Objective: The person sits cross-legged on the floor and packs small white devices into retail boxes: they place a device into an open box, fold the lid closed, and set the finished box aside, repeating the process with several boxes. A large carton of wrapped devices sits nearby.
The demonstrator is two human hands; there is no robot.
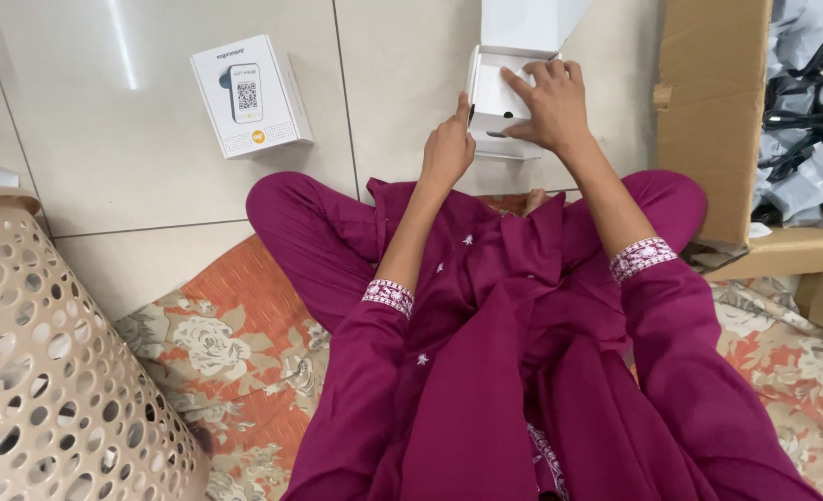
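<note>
A small white open carton [502, 93] lies on the tiled floor [133, 158], lid flap raised away from the person. Right hand [550, 102] spreads flat inside it; left hand [448, 148] steadies its near-left edge, forefinger extended.

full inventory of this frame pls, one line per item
open box: 1, white, lid up, on the floor tiles ahead of the knees
closed box: 1, white with a printed device picture, on the tiles to the left
floor tiles: pale beige, glossy
perforated basket: 1, beige, lower left
floral mat: 1, orange and cream, under the person
cardboard carton: 1, brown, right, holding black cables in clear bags
left hand: at the open box's near left edge
right hand: fingers resting on the box's inside
</note>
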